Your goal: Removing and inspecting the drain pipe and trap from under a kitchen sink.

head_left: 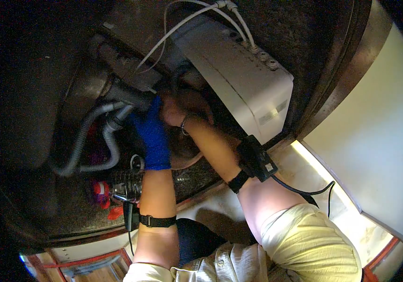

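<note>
A: The left hand [152,134], in a blue glove, is pressed around the dark fitting [131,96] above the grey ribbed hoses [86,141].

B: The bare right hand [175,113] sits beside it, grip unreadable. A tug might pull a hose loose. Beyond, the white box [248,80] carries a pale rectangular label.
</note>
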`<move>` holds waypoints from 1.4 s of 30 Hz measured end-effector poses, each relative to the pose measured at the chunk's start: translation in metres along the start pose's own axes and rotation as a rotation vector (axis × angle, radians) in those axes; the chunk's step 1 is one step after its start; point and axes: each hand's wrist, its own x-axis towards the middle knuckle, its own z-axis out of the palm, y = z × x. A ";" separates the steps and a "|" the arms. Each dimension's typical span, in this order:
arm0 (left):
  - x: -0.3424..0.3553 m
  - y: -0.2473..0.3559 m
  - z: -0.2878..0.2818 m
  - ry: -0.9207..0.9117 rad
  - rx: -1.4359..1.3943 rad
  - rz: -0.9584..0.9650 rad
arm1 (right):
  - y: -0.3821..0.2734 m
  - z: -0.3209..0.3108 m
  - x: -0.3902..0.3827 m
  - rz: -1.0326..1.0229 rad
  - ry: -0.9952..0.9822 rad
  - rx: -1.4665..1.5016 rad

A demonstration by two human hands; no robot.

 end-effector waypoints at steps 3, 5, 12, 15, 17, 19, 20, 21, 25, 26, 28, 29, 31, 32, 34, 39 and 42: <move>-0.005 0.006 -0.013 -0.093 -0.068 -0.077 | 0.002 -0.004 -0.002 -0.192 0.166 0.176; 0.009 0.010 -0.047 -0.166 0.000 -0.121 | -0.021 -0.002 -0.006 -0.086 -0.128 -0.005; 0.030 -0.019 -0.044 -0.452 0.058 -0.173 | 0.005 -0.007 -0.002 -0.085 -0.039 0.042; 0.039 -0.043 -0.058 -0.370 0.096 -0.191 | -0.006 -0.010 -0.002 0.029 -0.130 0.177; 0.039 -0.050 -0.069 -0.305 0.091 -0.245 | -0.016 -0.013 -0.005 -0.105 -0.191 0.125; 0.031 -0.035 -0.054 -0.269 0.084 -0.126 | -0.021 -0.016 -0.010 -0.072 -0.135 0.041; 0.027 -0.031 -0.045 -0.274 0.076 -0.127 | -0.018 -0.018 -0.011 -0.047 -0.074 -0.045; 0.024 -0.027 -0.037 -0.263 0.100 -0.131 | -0.014 -0.022 -0.009 -0.044 -0.069 -0.053; 0.041 0.000 -0.044 -0.082 -0.505 -0.855 | -0.025 -0.031 -0.008 0.063 -0.292 0.116; 0.039 -0.004 -0.049 -0.075 -0.500 -0.847 | -0.035 -0.033 -0.011 0.171 -0.294 0.085; 0.030 -0.025 -0.052 -0.240 0.013 -0.215 | -0.037 -0.032 -0.014 0.088 -0.254 0.116; 0.028 -0.024 -0.047 -0.242 0.009 -0.217 | -0.034 -0.032 -0.015 0.012 -0.210 0.143; 0.026 -0.018 -0.044 -0.235 -0.094 -0.292 | -0.029 -0.029 -0.014 0.000 -0.219 0.192; 0.030 -0.016 -0.051 -0.229 -0.082 -0.283 | -0.032 -0.022 -0.012 -0.024 -0.229 0.252; 0.036 -0.024 -0.054 -0.307 -0.033 -0.187 | -0.021 -0.008 -0.011 -0.091 -0.088 0.184; 0.018 -0.025 -0.017 -0.181 0.015 -0.097 | 0.014 -0.003 0.001 -0.065 -0.176 0.031; 0.014 -0.012 -0.021 -0.188 -0.009 -0.124 | -0.004 -0.003 -0.011 -0.341 0.090 -0.100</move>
